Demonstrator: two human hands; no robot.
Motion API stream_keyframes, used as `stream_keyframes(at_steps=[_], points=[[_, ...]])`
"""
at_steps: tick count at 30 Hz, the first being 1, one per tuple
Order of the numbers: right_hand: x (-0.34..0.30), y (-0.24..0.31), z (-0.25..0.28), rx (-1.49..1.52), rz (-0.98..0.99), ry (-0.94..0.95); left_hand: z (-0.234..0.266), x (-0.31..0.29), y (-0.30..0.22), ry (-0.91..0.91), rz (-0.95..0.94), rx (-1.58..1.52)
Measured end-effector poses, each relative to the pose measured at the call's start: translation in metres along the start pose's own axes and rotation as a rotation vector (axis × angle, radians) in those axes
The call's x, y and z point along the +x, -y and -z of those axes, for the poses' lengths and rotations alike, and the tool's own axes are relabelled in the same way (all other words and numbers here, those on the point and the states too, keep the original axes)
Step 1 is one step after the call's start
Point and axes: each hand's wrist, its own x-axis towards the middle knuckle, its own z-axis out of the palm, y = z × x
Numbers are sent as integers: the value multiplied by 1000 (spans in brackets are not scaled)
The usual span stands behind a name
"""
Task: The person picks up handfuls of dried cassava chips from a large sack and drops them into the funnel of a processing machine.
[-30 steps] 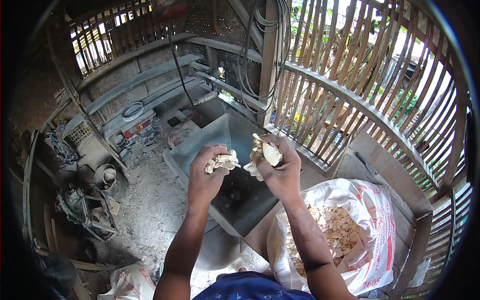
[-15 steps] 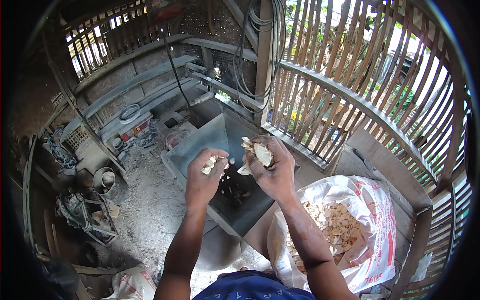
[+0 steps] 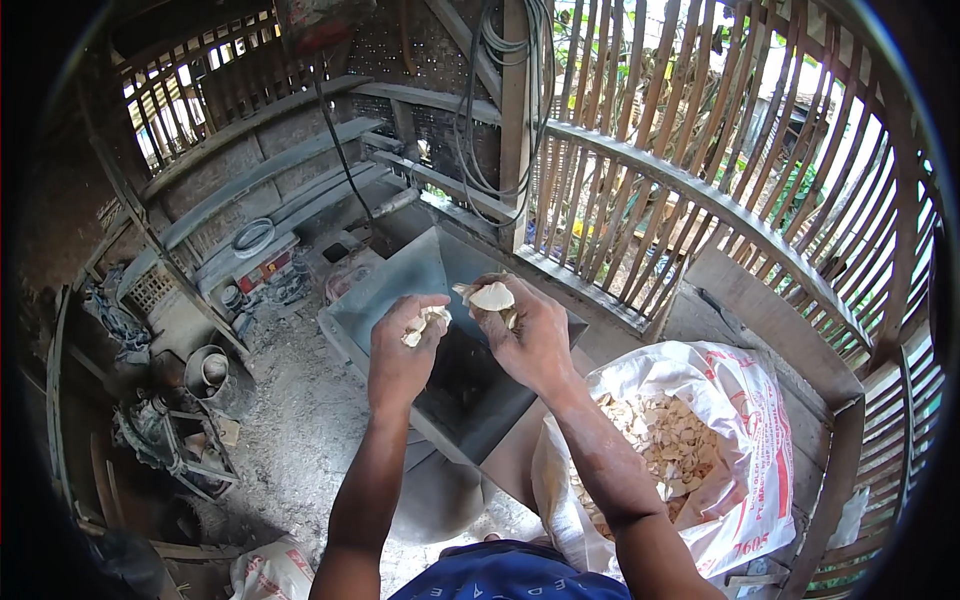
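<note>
Over a square grey metal hopper (image 3: 384,283), both my hands are raised and closed on pale dried chips. My left hand (image 3: 398,358) grips a small cluster of broken chips (image 3: 429,324), with its index finger stretched along the top. Larger flat chips (image 3: 492,297) stick out between the thumb and fingers of my right hand (image 3: 533,335). The hopper's inside is dark, and what lies at its bottom is hard to make out. Beside my right forearm stands an open white sack (image 3: 752,440) with red print, holding many similar chips (image 3: 665,440).
A slatted bamboo wall (image 3: 640,150) with a wooden ledge curves along the right. Coiled cables (image 3: 490,130) hang from a post behind the hopper. At left are a metal bucket (image 3: 212,375) and a dusty frame (image 3: 175,440) on the floor. Another sack (image 3: 272,572) lies at lower left.
Small bits were falling between my hands into the hopper; none show in the air now. My right hand has shifted slightly left and turned, closer to my left hand.
</note>
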Motion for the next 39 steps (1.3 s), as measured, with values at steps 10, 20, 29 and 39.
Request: stream_keyframes(at_steps=[10,20,29,39], points=[[-3,-17,-9,-237,109,91,1,-1,-7,34,-202,272],[-26,1,4,-476,91,342,14,7,-1,111,-112,399],[-185,-22,211,-490,-173,-593,-62,-127,-85,-89,-237,-155],[-511,-158,397,-1097,-1377,-1566,-345,-229,-89,821,372,-386]])
